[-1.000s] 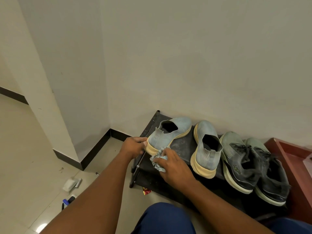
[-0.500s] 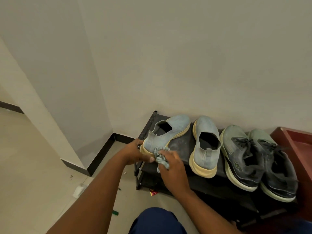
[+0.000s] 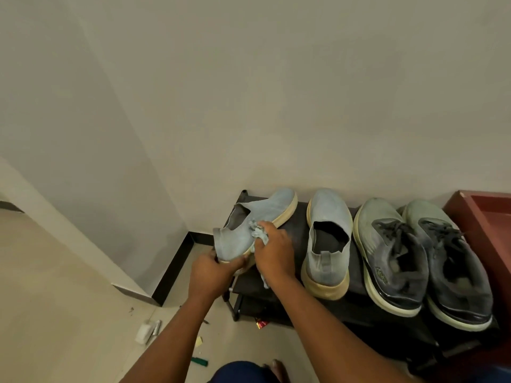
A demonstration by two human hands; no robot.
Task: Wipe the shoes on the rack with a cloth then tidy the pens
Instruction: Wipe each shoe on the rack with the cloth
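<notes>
Head view: the left hand (image 3: 213,272) grips the heel of a light blue shoe (image 3: 257,222), tilted on the rack's (image 3: 293,228) left end. The right hand (image 3: 273,251) clutches a crumpled cloth (image 3: 258,232) (pale blue) against its side.

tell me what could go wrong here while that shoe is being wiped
1. The blue shoe is tilted up at the rack end, held only at the heel by the left hand; a hard push from the right hand with the cloth might twist it loose and off the edge.
2. The second blue shoe sits close beside the right hand, so a wide stroke could knock it askew.
3. Small bits lie on the floor by the rack and could be stepped on.
</notes>
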